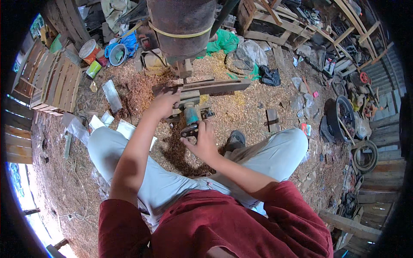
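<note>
Seen from above, a seated person in a maroon short-sleeved shirt (206,223) and pale grey trousers (114,146) has both knees spread wide, with a dark sandal (237,137) below the right thigh. Between the knees, the right hand (205,144) is closed, thumb and fingers, around a dark rounded handle (189,130) at the near end of a worn teal metal cylinder (191,115). Just beyond and to the left, the left hand (163,104) reaches forward, its fingertips at the left part of a long dark-brown wooden beam (221,87) that lies crosswise past the cylinder; whether these fingers grip anything cannot be told. Pale wood shavings (241,107) cover the ground around it all. To the right sit a wide black tub (342,112) and a dark ring-shaped tyre (358,162). Beyond the beam stands a large dark cylindrical drum (180,26) with a yellow band, green cloth (226,41) to its right. Farther left are a grey-blue bucket (118,55) and a slatted wooden crate (58,81).
</note>
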{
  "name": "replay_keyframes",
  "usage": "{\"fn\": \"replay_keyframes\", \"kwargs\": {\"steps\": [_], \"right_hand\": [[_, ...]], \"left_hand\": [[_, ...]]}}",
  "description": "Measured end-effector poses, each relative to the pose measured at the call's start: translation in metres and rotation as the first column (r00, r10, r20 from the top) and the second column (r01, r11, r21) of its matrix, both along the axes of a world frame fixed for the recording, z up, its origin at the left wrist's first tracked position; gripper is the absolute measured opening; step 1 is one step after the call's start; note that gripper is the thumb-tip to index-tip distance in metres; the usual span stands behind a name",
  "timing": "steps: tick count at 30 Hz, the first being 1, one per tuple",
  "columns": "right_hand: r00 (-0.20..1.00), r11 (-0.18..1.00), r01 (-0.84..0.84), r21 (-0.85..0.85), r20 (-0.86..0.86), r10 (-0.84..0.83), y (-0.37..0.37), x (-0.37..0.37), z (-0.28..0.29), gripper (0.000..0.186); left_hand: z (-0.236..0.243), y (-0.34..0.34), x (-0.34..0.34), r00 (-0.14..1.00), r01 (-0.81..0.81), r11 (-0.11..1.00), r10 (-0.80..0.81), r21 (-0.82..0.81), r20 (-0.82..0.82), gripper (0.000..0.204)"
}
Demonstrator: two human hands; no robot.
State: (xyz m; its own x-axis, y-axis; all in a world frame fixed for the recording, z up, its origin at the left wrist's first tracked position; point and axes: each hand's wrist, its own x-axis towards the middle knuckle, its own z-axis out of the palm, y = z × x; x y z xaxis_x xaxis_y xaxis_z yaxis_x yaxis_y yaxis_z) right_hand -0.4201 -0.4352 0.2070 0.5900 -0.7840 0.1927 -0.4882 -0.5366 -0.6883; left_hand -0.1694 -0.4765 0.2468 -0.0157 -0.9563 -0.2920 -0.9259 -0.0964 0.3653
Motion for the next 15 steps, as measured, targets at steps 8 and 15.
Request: {"fn": "replay_keyframes", "kwargs": {"steps": [8,15], "right_hand": [[0.965,0.965,0.256,0.055,0.048,-0.258,-0.005,0.015,-0.019,0.081],[0.885,0.764,0.321,0.559,0.109,-0.452,-0.005,0.011,-0.037,0.083]], "left_hand": [[-0.018,-0.001,0.002,0.997,-0.072,0.996,0.073,-0.059,0.011,0.027],[-0.016,0.002,-0.001,0.998,0.05,0.996,-0.047,-0.07,0.043,0.031]]}}
